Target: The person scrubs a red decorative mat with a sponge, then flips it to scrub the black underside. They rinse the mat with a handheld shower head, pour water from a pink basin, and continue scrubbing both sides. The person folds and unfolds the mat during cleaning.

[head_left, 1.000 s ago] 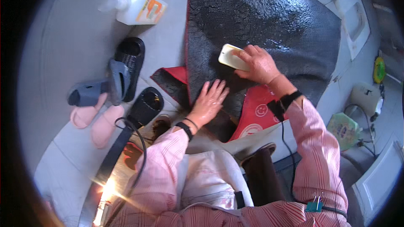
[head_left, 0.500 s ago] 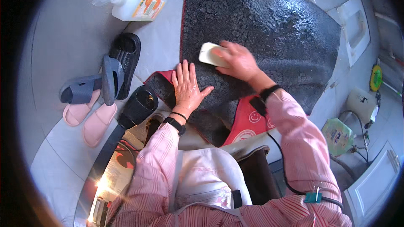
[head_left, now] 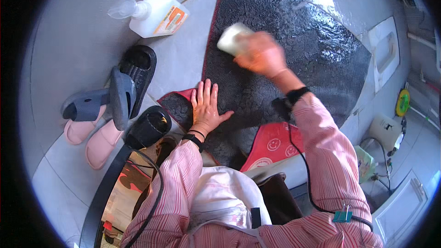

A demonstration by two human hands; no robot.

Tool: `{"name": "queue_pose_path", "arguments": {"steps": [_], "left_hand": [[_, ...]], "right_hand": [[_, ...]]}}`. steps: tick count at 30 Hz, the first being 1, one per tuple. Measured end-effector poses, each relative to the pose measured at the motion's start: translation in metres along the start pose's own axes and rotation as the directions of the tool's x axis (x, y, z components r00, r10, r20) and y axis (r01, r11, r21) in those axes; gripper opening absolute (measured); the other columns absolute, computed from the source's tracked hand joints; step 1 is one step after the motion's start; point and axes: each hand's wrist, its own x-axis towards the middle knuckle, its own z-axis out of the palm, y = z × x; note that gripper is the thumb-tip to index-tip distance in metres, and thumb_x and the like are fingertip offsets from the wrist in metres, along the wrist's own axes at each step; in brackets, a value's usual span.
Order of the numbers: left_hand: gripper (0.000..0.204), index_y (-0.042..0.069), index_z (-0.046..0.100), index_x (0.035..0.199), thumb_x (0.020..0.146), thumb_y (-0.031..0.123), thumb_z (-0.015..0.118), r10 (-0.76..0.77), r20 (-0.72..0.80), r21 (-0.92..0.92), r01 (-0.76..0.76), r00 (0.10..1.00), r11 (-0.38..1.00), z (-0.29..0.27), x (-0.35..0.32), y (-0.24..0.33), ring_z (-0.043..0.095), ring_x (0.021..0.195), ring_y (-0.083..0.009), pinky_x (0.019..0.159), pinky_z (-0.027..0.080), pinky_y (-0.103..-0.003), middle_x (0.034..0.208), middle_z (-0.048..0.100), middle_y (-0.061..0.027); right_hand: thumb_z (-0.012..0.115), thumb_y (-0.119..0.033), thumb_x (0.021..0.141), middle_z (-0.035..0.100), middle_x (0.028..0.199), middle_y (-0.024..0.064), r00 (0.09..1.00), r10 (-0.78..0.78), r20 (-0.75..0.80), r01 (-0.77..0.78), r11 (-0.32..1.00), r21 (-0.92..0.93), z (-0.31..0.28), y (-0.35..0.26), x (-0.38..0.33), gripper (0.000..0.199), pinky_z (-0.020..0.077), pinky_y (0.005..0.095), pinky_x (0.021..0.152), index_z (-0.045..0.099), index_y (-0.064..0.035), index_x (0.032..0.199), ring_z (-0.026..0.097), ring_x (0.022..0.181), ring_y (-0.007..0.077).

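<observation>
A wet dark grey floor mat [head_left: 294,41] with a raised pattern and a red underside is spread in front of me. My left hand [head_left: 206,112] lies flat on its near left part, fingers stretched out, beside a corner that is folded up to show red. My right hand [head_left: 262,55] grips a cream scrubbing brush [head_left: 234,38] against the mat's upper left part. Motion smears the hand and brush, and the brush's underside is hidden. Close to my lap, a turned-over flap [head_left: 273,144] shows red with white smiley faces.
A white pump bottle [head_left: 158,16] stands at the upper left. Several slippers, among them a black one [head_left: 149,126] and a pink one [head_left: 103,147], lie at left. A squat toilet [head_left: 386,50], a white jug [head_left: 386,131] and hoses are at right. Water sprays at the upper right.
My right hand has pushed the brush farther up the mat, away from me. My left hand stays flat on the mat. The view has shifted slightly.
</observation>
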Motion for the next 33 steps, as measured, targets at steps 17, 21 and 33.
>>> {"name": "queue_pose_path", "arguments": {"steps": [17,21,33], "left_hand": [[0.093,0.008,0.047,0.148,0.074,0.055,0.078,0.328,0.062,-0.100,-0.321,0.943,0.942,-0.004,0.030,0.003,0.022,0.152,-0.0334,0.120,0.016,-0.061,0.163,0.030,-0.0113],[0.094,0.008,0.046,0.149,0.073,0.052,0.081,0.361,0.048,-0.133,-0.353,0.931,0.926,-0.002,0.039,0.015,0.023,0.151,-0.0341,0.120,0.016,-0.061,0.162,0.031,-0.0120],[0.102,0.009,0.039,0.153,0.073,0.060,0.077,0.299,0.032,-0.006,-0.299,0.954,0.954,0.004,0.034,0.019,0.022,0.153,-0.0346,0.122,0.013,-0.058,0.164,0.029,-0.0133]], "right_hand": [[0.079,-0.040,0.082,0.064,0.110,0.0100,0.985,0.158,-0.073,-0.162,0.985,-0.052,-0.030,0.061,-0.021,0.051,0.0571,0.0454,0.085,0.065,-0.0254,0.129,0.066,0.102,0.0334],[0.077,-0.036,0.081,0.063,0.106,0.0063,0.988,-0.139,-0.065,0.130,0.983,-0.126,-0.015,0.086,0.022,0.050,0.0572,0.0402,0.084,0.064,-0.0263,0.127,0.065,0.098,0.0297],[0.078,-0.049,0.083,0.064,0.118,0.0091,0.960,0.204,-0.191,-0.222,0.972,-0.082,-0.030,0.091,-0.026,0.058,0.0569,0.0445,0.087,0.063,-0.0211,0.131,0.067,0.106,0.0330]]}}
